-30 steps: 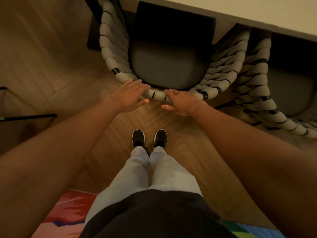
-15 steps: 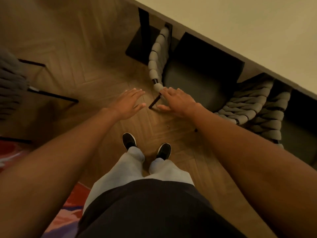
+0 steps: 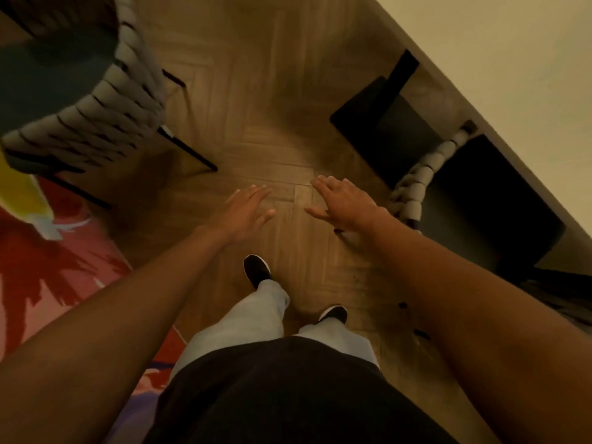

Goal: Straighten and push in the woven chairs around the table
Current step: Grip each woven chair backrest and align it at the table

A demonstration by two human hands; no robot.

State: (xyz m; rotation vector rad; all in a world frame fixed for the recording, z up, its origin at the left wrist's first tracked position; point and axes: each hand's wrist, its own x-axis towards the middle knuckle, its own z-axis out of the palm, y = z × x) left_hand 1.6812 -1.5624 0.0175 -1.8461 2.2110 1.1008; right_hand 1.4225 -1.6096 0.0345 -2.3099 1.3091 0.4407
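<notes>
A woven chair (image 3: 416, 184) with thick grey rope back and dark seat stands tucked under the pale table (image 3: 512, 75) at the right. My right hand (image 3: 344, 203) hovers with straight fingers just left of its rope back, touching nothing. My left hand (image 3: 246, 213) is held out over the wooden floor, fingers spread, holding nothing. A second woven chair (image 3: 93, 113) with a dark teal seat and black metal legs stands away from the table at the upper left.
Herringbone wood floor (image 3: 256, 107) lies between the two chairs. A bright red, pink and yellow rug (image 3: 48, 267) covers the floor at the left, under the second chair's near legs. A black table leg (image 3: 381, 113) stands by the tucked chair. My feet are below my hands.
Both hands have come off the tucked chair's back. The view has swung left, bringing the second chair and the rug into sight; my left foot has stepped forward.
</notes>
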